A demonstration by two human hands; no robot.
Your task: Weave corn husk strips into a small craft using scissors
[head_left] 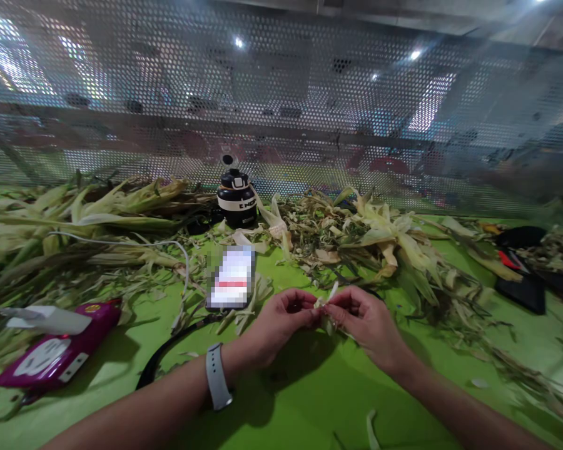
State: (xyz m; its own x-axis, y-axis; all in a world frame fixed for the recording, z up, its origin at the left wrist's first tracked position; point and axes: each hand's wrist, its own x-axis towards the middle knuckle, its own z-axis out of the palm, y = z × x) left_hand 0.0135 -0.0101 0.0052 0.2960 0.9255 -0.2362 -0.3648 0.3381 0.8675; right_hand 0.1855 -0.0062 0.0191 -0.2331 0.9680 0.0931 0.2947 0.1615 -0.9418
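Note:
Both hands meet over the green table [309, 400], fingertips pinched together on a small pale strip of corn husk [326, 305]. My left hand [284, 322], below a wrist with a light grey watch band, grips its left side between thumb and fingers. From the other side my right hand [366, 325] pinches the same piece, with a whitish end sticking up between the hands. Part of the strip is hidden by the fingers. A phone [232, 278] with a lit, blurred screen lies just beyond my left hand.
Corn husks [136, 206] are heaped at back left, more husks [394, 231] at back right. A black bottle [237, 200] stands between them before a perforated metal screen [281, 112]. At left are a purple device [60, 350] and white cable [182, 250]; a dark phone [520, 290] lies right.

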